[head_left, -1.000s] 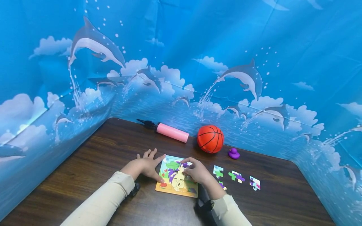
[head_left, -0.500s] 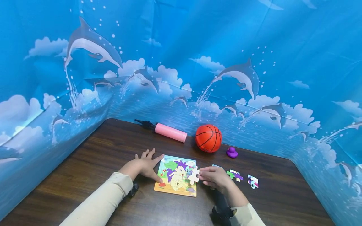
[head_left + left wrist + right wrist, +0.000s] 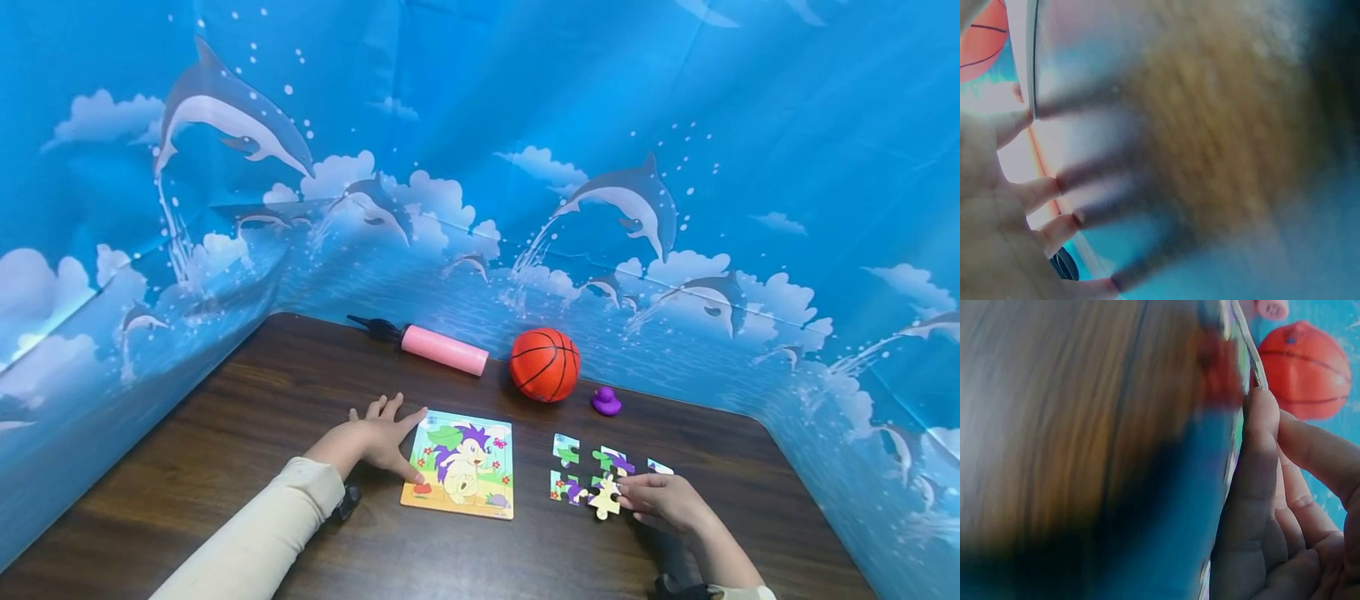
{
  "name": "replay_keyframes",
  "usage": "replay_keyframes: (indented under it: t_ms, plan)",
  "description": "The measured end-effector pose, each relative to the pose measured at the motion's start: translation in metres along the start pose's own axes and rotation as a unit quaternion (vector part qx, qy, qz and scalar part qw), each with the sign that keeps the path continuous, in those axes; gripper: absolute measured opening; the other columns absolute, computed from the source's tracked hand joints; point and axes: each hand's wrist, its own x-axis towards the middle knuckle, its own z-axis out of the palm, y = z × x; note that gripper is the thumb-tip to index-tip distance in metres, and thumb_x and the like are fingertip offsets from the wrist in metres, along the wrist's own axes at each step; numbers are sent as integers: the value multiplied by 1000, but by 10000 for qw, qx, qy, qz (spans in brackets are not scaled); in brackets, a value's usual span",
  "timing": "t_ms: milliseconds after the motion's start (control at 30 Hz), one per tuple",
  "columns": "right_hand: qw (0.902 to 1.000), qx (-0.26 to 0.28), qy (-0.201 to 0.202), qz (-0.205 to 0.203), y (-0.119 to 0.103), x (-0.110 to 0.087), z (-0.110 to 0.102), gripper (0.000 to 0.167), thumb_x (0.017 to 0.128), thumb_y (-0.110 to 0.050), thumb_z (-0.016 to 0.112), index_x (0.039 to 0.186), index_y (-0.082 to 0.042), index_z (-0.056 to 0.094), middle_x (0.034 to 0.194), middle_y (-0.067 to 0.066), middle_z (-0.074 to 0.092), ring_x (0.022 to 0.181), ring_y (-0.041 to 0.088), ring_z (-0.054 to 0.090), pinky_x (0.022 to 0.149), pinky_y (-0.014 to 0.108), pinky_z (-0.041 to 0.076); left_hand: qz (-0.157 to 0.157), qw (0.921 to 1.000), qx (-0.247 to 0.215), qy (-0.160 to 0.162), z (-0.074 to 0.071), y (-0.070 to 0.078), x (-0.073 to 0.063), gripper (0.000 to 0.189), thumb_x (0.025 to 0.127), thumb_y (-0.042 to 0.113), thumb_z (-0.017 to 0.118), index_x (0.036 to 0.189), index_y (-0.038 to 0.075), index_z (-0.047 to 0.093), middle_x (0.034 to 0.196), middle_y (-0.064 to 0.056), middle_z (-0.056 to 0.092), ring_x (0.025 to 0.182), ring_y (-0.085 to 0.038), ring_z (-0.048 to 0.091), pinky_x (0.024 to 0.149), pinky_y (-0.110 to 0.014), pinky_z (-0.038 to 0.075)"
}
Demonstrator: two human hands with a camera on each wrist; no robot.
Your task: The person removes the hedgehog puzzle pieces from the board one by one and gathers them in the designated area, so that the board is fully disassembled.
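Observation:
A puzzle board (image 3: 491, 467) with a purple-haired hedgehog picture and an orange lower edge lies on the table. My left hand (image 3: 378, 442) rests at its left side with spread fingers, the thumb on its lower left part. In the left wrist view, several fingertips (image 3: 1067, 226) meet the glossy tabletop. To the right, my right hand (image 3: 660, 500) pinches a cream puzzle piece (image 3: 604, 502) between thumb and fingers, low over the loose pieces. Around it lie a green and blue puzzle piece (image 3: 566, 450), a purple and green one (image 3: 617, 461) and others, partly covered by the hand.
At the back of the table stand a pink hand pump (image 3: 445, 349) with a black nozzle, an orange-red basketball (image 3: 545, 364) and a purple rubber duck (image 3: 606, 401). A blue dolphin-print curtain (image 3: 480, 150) hangs behind the dark wooden table (image 3: 247, 417).
My right hand has lifted the cream puzzle piece off the board and carried it right to the loose pieces. The left hand has stayed at the board's left side.

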Motion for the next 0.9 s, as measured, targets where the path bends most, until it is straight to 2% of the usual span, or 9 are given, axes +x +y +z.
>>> replay_keyframes:
  t_ms: [233, 367, 467, 600, 667, 733, 800, 900]
  plan:
    - [9983, -407, 424, 42, 5, 0, -4, 22, 95, -8, 65, 107, 9, 70, 85, 7, 75, 76, 11, 72, 70, 31, 58, 9, 10000, -59, -41, 0, 0, -2, 110, 69, 61, 82, 157, 18, 30, 161, -26, 12, 146, -51, 7, 107, -77, 4]
    - [9902, -1007, 968, -36, 1, 1, 3, 20, 91, -7, 69, 102, 9, 71, 82, 10, 75, 75, 16, 72, 66, 33, 58, 58, 10000, -74, -12, -2, 1, -5, 108, 70, 58, 83, 156, 17, 32, 160, -28, 13, 145, -52, 9, 106, -78, 6]
    - [9742, -1782, 1382, -33, -5, 0, 9, 17, 90, -10, 72, 98, 5, 73, 77, 6, 72, 72, 16, 69, 63, 33, 55, 78, 10000, -24, 10, -1, 1, -5, 108, 71, 58, 83, 156, 17, 32, 160, -28, 13, 144, -53, 9, 106, -78, 8]
    - [9358, -3090, 1684, -188, -16, -2, 18, 16, 91, -18, 70, 96, -3, 74, 77, 1, 70, 74, 18, 64, 64, 39, 51, 88, 10000, -6, 16, 0, 1, -3, 108, 71, 58, 82, 156, 17, 31, 160, -28, 13, 145, -52, 8, 107, -77, 8]
    - [9194, -3510, 1729, -413, -24, -2, 27, 17, 91, -21, 71, 98, -6, 74, 82, 2, 71, 78, 21, 65, 66, 43, 51, 83, 10000, -33, 17, 0, 0, -2, 108, 71, 58, 83, 157, 17, 31, 160, -27, 12, 145, -51, 8, 107, -77, 7]
    - [9117, -3678, 1703, -676, -32, 1, 41, 17, 89, -22, 73, 99, -9, 74, 88, 3, 70, 80, 22, 65, 67, 45, 52, 77, 9999, -67, 19, 0, 0, -2, 108, 71, 57, 83, 157, 17, 31, 161, -27, 12, 145, -51, 8, 107, -77, 6]
    - [9133, -3638, 1523, -1016, -40, 6, 61, 18, 87, -21, 76, 102, -11, 75, 93, 3, 68, 81, 20, 65, 66, 43, 53, 77, 9999, -90, 23, -1, -1, -2, 108, 71, 57, 83, 156, 17, 31, 161, -27, 13, 145, -51, 8, 107, -77, 6]
    - [9176, -3563, 938, -1492, -53, 13, 93, 25, 84, -21, 80, 108, -15, 74, 98, 3, 60, 77, 15, 59, 60, 35, 50, 98, 9999, -80, 22, -1, 0, -3, 108, 71, 57, 83, 156, 17, 31, 161, -27, 13, 145, -51, 8, 107, -77, 6]
